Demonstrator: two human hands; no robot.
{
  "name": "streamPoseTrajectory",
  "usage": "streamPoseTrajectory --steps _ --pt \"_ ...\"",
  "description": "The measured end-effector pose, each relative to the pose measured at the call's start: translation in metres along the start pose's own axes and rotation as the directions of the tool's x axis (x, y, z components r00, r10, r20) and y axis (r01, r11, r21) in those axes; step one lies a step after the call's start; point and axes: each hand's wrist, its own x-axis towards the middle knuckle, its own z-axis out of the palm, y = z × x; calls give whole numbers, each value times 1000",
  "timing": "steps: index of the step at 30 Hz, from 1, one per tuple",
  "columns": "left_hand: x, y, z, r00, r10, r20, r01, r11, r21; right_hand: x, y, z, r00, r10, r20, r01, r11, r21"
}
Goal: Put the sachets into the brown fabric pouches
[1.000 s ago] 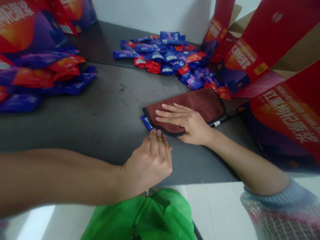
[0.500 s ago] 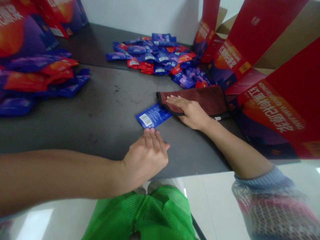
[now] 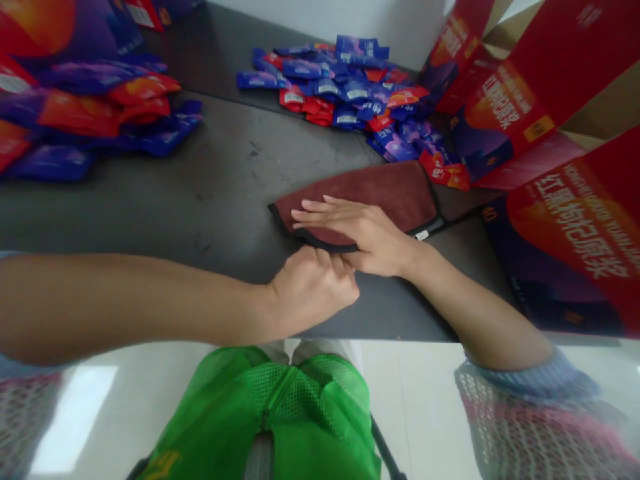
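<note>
At your far left, a pile of sachets (image 3: 100,113) lies well apart from both hands, across a stretch of the worktop (image 3: 225,173). Coming right, you meet the left end of the brown cloth (image 3: 390,190), which reaches past your left hand (image 3: 317,287) on that side. The relation that matters, I judge, is this: the cloth lies just beyond your left hand, away from your body, with its long axis running left to right and its right end slanting a little farther off. Your left hand sits at the cloth's near edge; its fingers are curled in, and with the tips hidden you cannot tell whether that grip holds anything. Next to the right, your right hand (image 3: 375,237) is spread wide, palm down, resting on the cloth's near part, its grip closed on nothing. Of the two, your right hand is the nearer, since it lies over the cloth. Farther right, the cloth's other end points toward the red boxes (image 3: 565,233).
</note>
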Motion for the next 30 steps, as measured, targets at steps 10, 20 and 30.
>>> streamPoseTrajectory --steps 10,20,30 --pt "-2 -1 4 1000 0 -16 2 997 78 -23 15 -27 976 210 -64 -182 939 292" --pt "-2 -4 6 999 0 -35 3 998 70 -42 37 -24 712 398 -579 -489 872 -2" --pt "0 -11 6 998 -2 -67 1 1000 -14 -25 -3 1 919 323 -227 -189 864 467"
